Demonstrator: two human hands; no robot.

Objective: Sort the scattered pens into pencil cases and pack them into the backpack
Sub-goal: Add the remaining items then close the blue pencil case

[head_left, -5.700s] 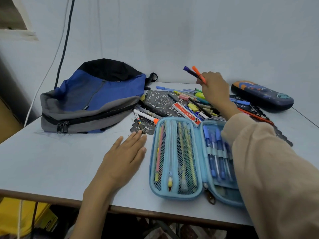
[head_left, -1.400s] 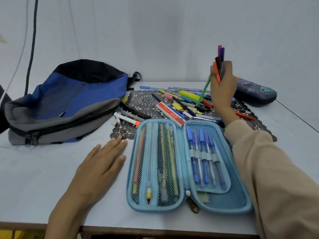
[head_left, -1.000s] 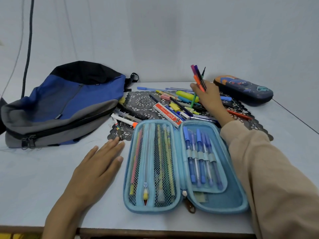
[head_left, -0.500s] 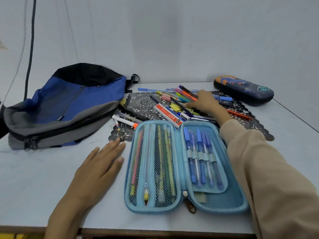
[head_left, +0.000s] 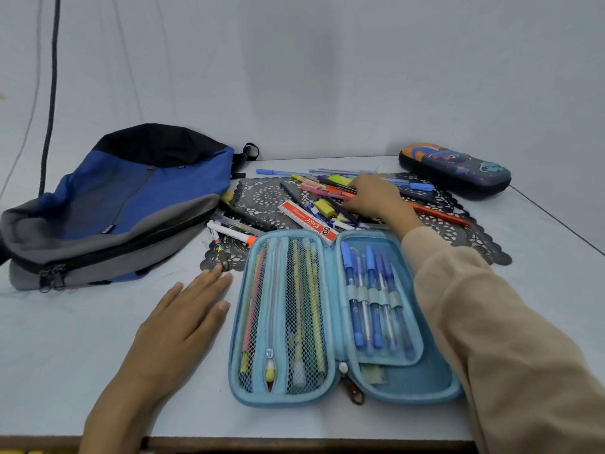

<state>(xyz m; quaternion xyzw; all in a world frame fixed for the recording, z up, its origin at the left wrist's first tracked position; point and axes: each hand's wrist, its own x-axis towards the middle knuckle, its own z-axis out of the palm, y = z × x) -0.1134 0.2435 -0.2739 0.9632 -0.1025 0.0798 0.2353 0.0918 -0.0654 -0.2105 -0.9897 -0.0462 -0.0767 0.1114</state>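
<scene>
Pens [head_left: 327, 190] scattered on black lace mat [head_left: 262, 198], mid-desk [head_left: 65, 355]. Right hand [head_left: 373, 198] down on the pile, fingers bent over it; grip on any pen not discernible. Left hand [head_left: 186, 322] flat on desk, fingers straight, holding nothing, beside open blue pencil case [head_left: 425, 385]. Dark pencil case [head_left: 455, 170] closed, far right. Backpack [head_left: 114, 204] far left.

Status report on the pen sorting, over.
Left grip flat on table. Right grip on pen pile, hold unclear. Blue case open, part filled. Ruler overlaps its top rim.
</scene>
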